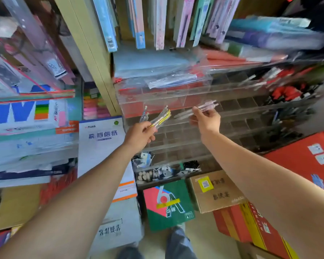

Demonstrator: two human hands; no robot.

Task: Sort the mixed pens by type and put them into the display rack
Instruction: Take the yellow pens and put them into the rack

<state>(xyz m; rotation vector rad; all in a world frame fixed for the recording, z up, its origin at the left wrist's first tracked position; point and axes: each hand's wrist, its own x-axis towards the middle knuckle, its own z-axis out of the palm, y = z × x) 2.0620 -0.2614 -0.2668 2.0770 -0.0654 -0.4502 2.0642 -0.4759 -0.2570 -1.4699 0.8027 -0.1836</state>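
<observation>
Single view: head cam, wide-angle, faces fwd & down. Near the display rack (241,109), w/ left hand (138,136) & right hand (207,119) up at it. Floor (204,230) & legs (178,243) at btm edge.

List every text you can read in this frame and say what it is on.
"信纸", ending the blue title on the white paper pack; first two characters blurred.
"6A", on the green and red box.
"M", big blue letter on the white box at left.
Unreadable: handwriting on the brown carton, inverted print on the white carton, labels on the red carton.
</observation>
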